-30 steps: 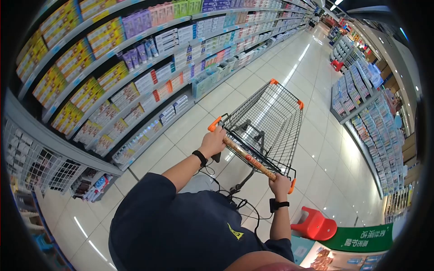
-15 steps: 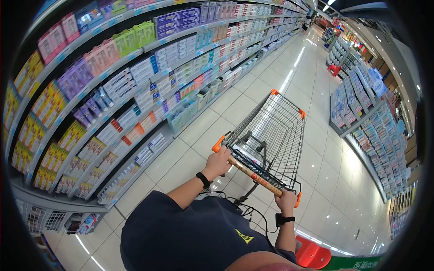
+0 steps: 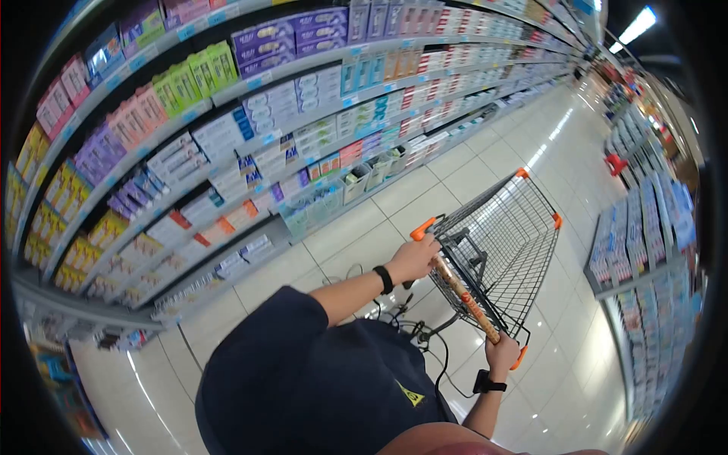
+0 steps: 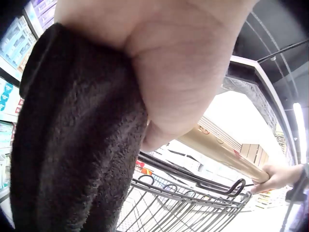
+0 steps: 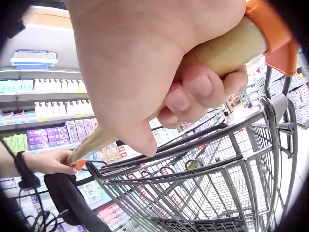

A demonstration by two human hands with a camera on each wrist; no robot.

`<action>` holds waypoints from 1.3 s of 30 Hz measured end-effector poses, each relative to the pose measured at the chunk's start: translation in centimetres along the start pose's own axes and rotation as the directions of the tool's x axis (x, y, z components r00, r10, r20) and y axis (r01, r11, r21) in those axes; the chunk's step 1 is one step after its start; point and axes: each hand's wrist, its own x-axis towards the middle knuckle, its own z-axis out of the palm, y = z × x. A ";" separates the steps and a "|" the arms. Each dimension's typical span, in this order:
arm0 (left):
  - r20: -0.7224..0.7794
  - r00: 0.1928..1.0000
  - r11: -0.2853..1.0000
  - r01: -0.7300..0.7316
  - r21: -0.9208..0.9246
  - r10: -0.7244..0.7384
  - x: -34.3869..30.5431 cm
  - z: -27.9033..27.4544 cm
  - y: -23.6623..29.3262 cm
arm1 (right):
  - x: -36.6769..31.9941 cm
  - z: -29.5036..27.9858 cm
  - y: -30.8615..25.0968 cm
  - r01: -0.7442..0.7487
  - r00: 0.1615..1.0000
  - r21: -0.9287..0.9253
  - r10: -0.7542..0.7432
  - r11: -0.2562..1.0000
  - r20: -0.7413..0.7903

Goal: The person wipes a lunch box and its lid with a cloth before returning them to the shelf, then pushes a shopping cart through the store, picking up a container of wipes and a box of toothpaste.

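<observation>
Head view: the black wire shopping cart with orange corners [image 3: 497, 220] stands on the pale tiled floor [image 3: 345, 254] ahead, its tan printed cylindrical handle [image 3: 466, 298] gripped by left hand [image 3: 413, 259] and right hand [image 3: 503, 355], well apart, probably for even steering. Left wrist: dark fuzzy fabric [image 4: 77, 130] blocks much. Right wrist: fingers [image 5: 200, 86] curl round the handle near its orange plastic end [image 5: 275, 31], likely for leverage.

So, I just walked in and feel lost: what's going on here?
A person is behind a wire shopping cart in a store aisle, left grip and right grip each curled round its tan handle near opposite ends. Stocked shelves run along the left and racks stand on the right. The cart is on the tiled floor.
</observation>
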 end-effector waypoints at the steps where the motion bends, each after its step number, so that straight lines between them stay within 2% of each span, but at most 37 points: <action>1: -0.004 1.000 1.000 0.016 0.009 -0.016 2.4 0.8 -0.2 | 2.1 0.7 1.0 -0.003 1.000 0.000 0.003 1.000 -0.017; 2: 0.011 0.999 0.999 0.035 0.007 -0.035 4.1 1.6 -0.2 | 4.0 0.5 1.4 0.031 0.998 0.012 -0.030 0.999 -0.052; 4: 0.031 0.997 0.997 0.078 -0.014 -0.077 8.1 3.0 -0.7 | 8.0 0.4 2.4 0.026 1.000 0.056 -0.025 0.998 -0.006; 5: 0.041 0.998 0.999 0.052 -0.004 -0.052 10.0 3.6 -1.1 | 10.0 0.6 2.6 0.053 0.999 0.052 -0.054 0.997 0.002; 8: 0.047 0.996 0.997 0.070 0.013 -0.071 14.9 5.5 -2.1 | 15.0 0.8 3.9 0.059 0.997 0.048 -0.061 0.997 0.047; 10: 0.021 0.998 0.999 0.053 -0.002 -0.053 17.7 6.3 -2.5 | 17.8 1.5 4.6 0.028 0.998 0.139 -0.036 0.990 0.058; 11: 0.075 0.994 0.997 0.080 0.014 -0.081 18.9 6.6 -2.8 | 19.2 2.5 5.4 0.023 0.998 0.118 -0.030 0.993 0.060; 12: 0.064 0.994 0.996 0.093 0.008 -0.093 19.8 6.3 -3.4 | 20.3 2.3 5.4 0.038 0.997 0.109 -0.044 0.993 0.059; 14: -0.119 0.993 0.987 0.001 -0.160 -0.020 20.5 5.0 -5.1 | 21.9 1.8 4.7 0.024 0.999 0.102 -0.028 0.994 0.038; 15: -0.021 0.990 0.981 0.138 -0.133 -0.142 20.7 2.6 -5.8 | 22.7 2.1 4.6 0.022 0.999 0.090 -0.025 0.996 0.027; 16: -0.073 0.974 0.956 0.196 -0.218 -0.216 20.4 0.4 -7.4 | 23.6 2.2 4.5 0.024 0.999 0.083 -0.027 0.996 0.029; 17: -0.116 0.949 0.920 0.247 -0.303 -0.293 20.0 -1.6 -9.7 | 24.4 2.2 4.4 0.009 0.999 0.061 -0.012 0.998 0.052; 18: -0.383 0.886 0.941 0.145 -0.306 -0.261 19.8 -1.6 -13.9 | 25.0 2.3 4.1 -0.009 0.997 0.041 0.006 0.999 0.076; 19: -0.531 0.790 0.952 0.240 -0.191 -0.306 19.4 -4.5 -16.7 | 25.6 3.0 3.9 0.007 0.999 0.027 -0.008 1.000 0.043; 21: -0.481 0.682 0.833 0.483 -0.270 -0.551 18.9 -10.0 -23.6 | 26.7 3.3 3.2 -0.004 0.999 0.027 0.002 1.000 0.044; 22: -0.638 0.640 0.864 0.496 -0.082 -0.428 18.5 -12.6 -26.7 | 27.2 3.3 2.7 -0.011 0.999 0.032 0.010 0.999 0.036; 23: -0.734 0.576 0.871 0.490 -0.042 -0.359 18.3 -14.8 -29.8 | 27.5 2.9 1.9 -0.017 0.999 0.036 0.016 0.999 0.035; 26: -0.746 0.551 0.759 0.644 0.095 -0.374 19.4 -21.2 -35.6 | 28.8 3.3 0.6 -0.046 0.999 0.064 0.044 0.997 0.027; 28: -0.730 0.548 0.683 0.714 0.154 -0.408 20.0 -24.0 -36.7 | 29.0 2.7 -0.2 -0.051 0.999 0.044 0.052 0.998 -0.005; 29: -0.729 0.548 0.685 0.713 0.151 -0.410 20.1 -24.5 -38.0 | 29.1 2.9 -0.3 -0.063 0.998 0.031 0.064 0.998 -0.015; 31: -0.686 0.578 0.604 0.757 0.249 -0.442 20.4 -25.7 -40.6 | 29.6 3.5 -0.4 -0.068 0.997 0.006 0.069 0.998 -0.022; 32: -0.680 0.585 0.609 0.752 0.252 -0.441 20.5 -26.0 -41.6 | 29.9 3.8 -0.5 -0.078 0.997 0.004 0.078 0.997 -0.019; 34: -0.686 0.568 0.518 0.795 0.316 -0.454 20.8 -26.8 -42.7 | 30.3 4.2 -0.9 -0.076 0.997 0.009 0.077 0.997 -0.013; 36: -0.668 0.646 0.525 0.739 0.423 -0.369 19.5 -26.8 -45.5 | 30.0 3.8 -1.5 -0.155 0.988 0.012 0.155 0.988 0.010; 37: -0.635 0.651 0.530 0.741 0.413 -0.415 19.5 -27.1 -44.3 | 30.1 3.8 -1.6 -0.132 0.991 -0.002 0.132 0.991 0.000; 38: -0.603 0.713 0.531 0.687 0.496 -0.358 19.0 -26.7 -46.4 | 30.3 3.4 -1.2 -0.121 0.993 -0.022 0.120 0.992 -0.015; 39: -0.599 0.742 0.511 0.656 0.555 -0.302 18.7 -26.4 -48.4 | 30.5 3.1 -0.9 -0.139 0.990 -0.063 0.140 0.988 0.011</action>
